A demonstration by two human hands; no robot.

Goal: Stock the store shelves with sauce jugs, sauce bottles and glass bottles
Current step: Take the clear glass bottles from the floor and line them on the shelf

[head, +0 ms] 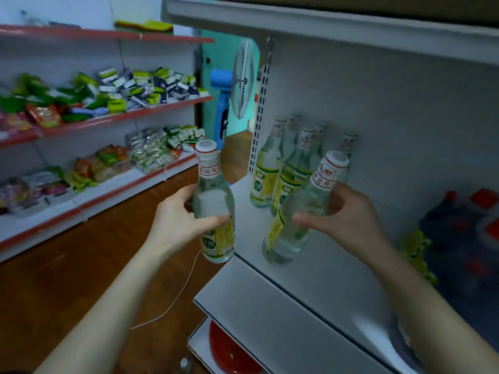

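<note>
A white shelf (310, 276) above brown floor (67, 279) held glass bottles (266, 174). The left hand (175, 220) gripped an upright bottle (213, 195) beside its edge; the right hand (351, 217) gripped a tilted bottle (297, 211) over it.

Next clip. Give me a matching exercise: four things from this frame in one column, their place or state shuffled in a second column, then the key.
1. left-hand bottle
2. right-hand bottle
3. jugs
4. fan

A. dark, red caps, right side of the shelf
B. tilted, over the shelf
C. on a blue stand, beyond the shelf's end
D. upright, left of the shelf's edge

Pairs: 1-D, 2-B, 3-A, 4-C
</note>
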